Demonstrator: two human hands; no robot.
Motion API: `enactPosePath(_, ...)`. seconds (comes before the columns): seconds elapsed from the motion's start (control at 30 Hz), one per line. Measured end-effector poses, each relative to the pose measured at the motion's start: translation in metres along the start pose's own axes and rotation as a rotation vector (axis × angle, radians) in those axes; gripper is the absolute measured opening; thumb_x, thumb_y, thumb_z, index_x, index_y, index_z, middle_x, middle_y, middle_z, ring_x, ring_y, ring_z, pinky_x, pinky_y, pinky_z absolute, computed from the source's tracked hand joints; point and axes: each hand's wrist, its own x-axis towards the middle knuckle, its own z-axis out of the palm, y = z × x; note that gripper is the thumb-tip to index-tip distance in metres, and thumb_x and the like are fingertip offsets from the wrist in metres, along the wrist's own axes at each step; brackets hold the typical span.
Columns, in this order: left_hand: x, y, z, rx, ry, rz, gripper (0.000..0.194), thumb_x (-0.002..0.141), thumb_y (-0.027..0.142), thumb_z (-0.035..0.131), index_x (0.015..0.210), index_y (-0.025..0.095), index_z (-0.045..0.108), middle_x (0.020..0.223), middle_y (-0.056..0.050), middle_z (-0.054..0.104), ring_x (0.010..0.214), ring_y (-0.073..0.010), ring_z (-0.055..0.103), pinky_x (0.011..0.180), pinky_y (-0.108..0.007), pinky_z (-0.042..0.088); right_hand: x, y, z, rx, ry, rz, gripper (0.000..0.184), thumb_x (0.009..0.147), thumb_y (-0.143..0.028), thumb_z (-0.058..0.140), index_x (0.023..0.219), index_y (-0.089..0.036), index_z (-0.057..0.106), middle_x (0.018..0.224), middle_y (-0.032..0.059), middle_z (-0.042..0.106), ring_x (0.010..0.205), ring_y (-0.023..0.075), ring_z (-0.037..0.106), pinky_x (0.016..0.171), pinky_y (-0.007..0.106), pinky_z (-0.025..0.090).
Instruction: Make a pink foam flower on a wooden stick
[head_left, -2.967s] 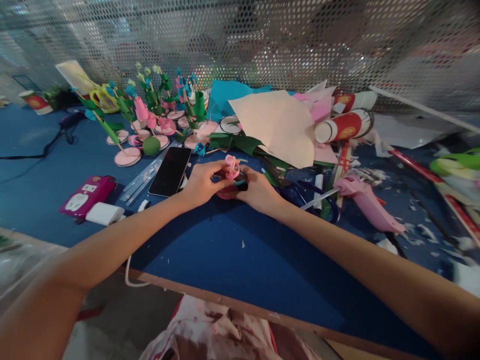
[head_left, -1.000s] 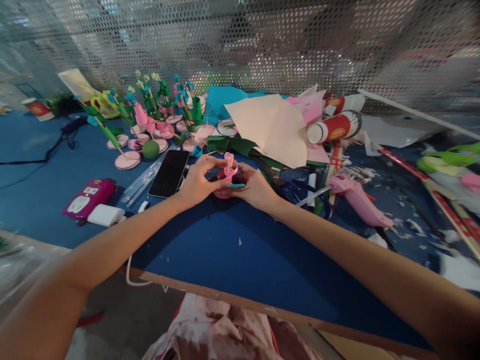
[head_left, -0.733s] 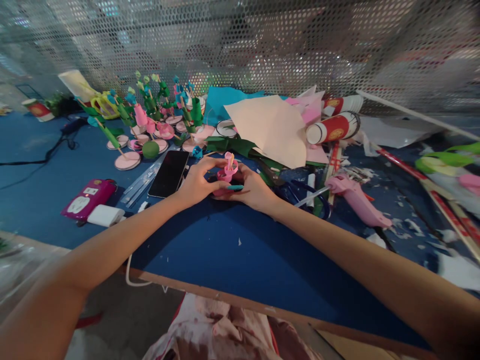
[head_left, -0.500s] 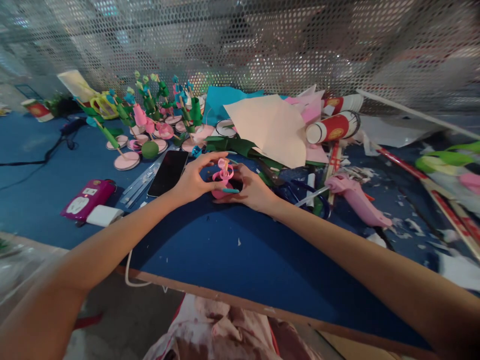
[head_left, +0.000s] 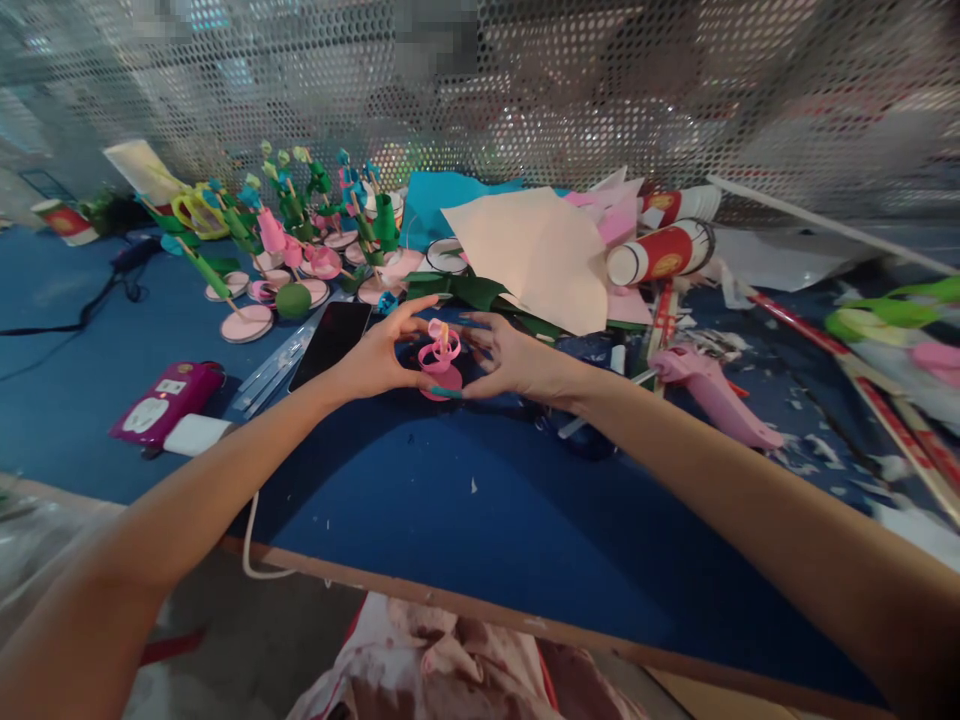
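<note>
A small pink paper piece (head_left: 441,362) stands on the table between my hands. It has a round flat base and a curled strip rising from it, with a bit of yellow near the top. My left hand (head_left: 379,352) curves around its left side, fingers apart, the thumb low by the base. On the other side my right hand (head_left: 517,358) has its fingers spread, the thumb near the base's right edge. A thin teal sliver (head_left: 447,393) shows at the thumb tips; whether it is a nail or paper I cannot tell.
Beside my left hand lies a black phone (head_left: 330,342), with a purple device (head_left: 166,405) further left. Several paper flowers on pink discs (head_left: 247,323) stand behind. To the right are a pink glue gun (head_left: 716,395), paper cups (head_left: 664,252), cream paper (head_left: 532,250) and scraps.
My right hand has loosened and drawn back to the right, its fingers now spread. My left hand's fingers have also parted, leaving more of the pink piece visible. The view has shifted slightly.
</note>
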Motion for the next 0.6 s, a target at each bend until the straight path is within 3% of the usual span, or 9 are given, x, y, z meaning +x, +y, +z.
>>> enactPosePath(0.13, -0.002, -0.005, 0.007, -0.024, -0.031, -0.033, 0.083, 0.058, 0.021, 0.079, 0.132, 0.019, 0.042, 0.102, -0.008, 0.067, 0.100, -0.0227, 0.063, 0.092, -0.038, 0.047, -0.002, -0.012, -0.025, 0.001, -0.019, 0.066, 0.065, 0.049, -0.012, 0.081, 0.108, -0.025, 0.056, 0.125, 0.0108, 0.058, 0.125, 0.0307, 0.046, 0.097, 0.048, 0.048)
enactPosePath(0.27, -0.001, -0.011, 0.017, -0.056, 0.024, -0.032, 0.069, 0.061, 0.025, 0.076, 0.124, 0.017, 0.049, 0.097, -0.008, 0.068, 0.094, -0.0220, 0.066, 0.085, -0.036, 0.052, -0.007, -0.030, -0.041, -0.003, -0.016, 0.109, 0.053, 0.052, -0.014, 0.082, 0.100, -0.026, 0.062, 0.115, 0.0100, 0.064, 0.113, 0.0309, 0.057, 0.084, 0.043, 0.056)
enactPosePath(0.43, 0.004, -0.012, 0.014, -0.076, 0.211, -0.074, 0.054, 0.063, 0.029, 0.076, 0.111, 0.015, 0.055, 0.080, -0.005, 0.069, 0.079, -0.0208, 0.068, 0.078, -0.036, 0.054, -0.011, -0.046, -0.042, -0.005, -0.011, 0.117, 0.050, 0.054, -0.016, 0.081, 0.099, -0.023, 0.062, 0.110, 0.0091, 0.065, 0.100, 0.0262, 0.064, 0.078, 0.038, 0.057)
enactPosePath(0.6, 0.011, -0.010, -0.020, 0.040, 0.519, -0.135, 0.060, 0.056, 0.021, 0.081, 0.110, 0.015, 0.054, 0.079, -0.004, 0.067, 0.081, -0.0227, 0.067, 0.076, -0.037, 0.054, -0.011, -0.046, -0.034, 0.011, 0.079, 0.179, 0.050, 0.049, -0.017, 0.084, 0.093, -0.023, 0.061, 0.111, 0.0102, 0.065, 0.096, 0.0256, 0.066, 0.080, 0.037, 0.058)
